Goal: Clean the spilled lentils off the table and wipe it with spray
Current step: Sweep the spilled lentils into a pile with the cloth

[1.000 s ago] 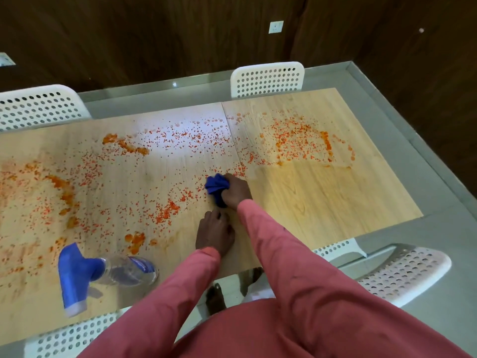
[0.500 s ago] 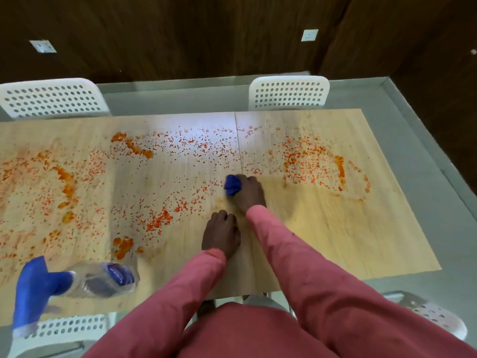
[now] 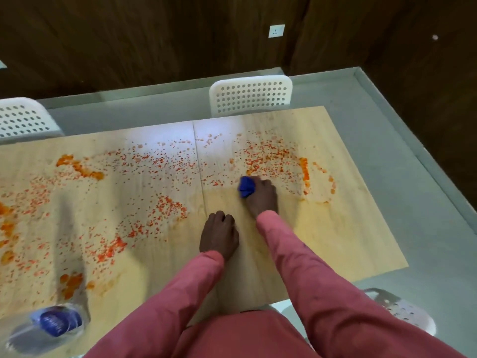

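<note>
The long wooden counter runs left to right, and orange lentils are scattered over most of it. At its near left corner a clear spray bottle stands upright, seen from above; where its nozzle points I cannot tell. The left hand rests on the counter with fingers curled, holding nothing. The right hand grips a bunched blue cloth against the counter, beside the lentils.

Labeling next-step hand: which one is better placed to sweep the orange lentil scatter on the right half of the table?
Right hand: it grips the blue cloth at the orange lentils. Left hand rests curled, empty.
</note>
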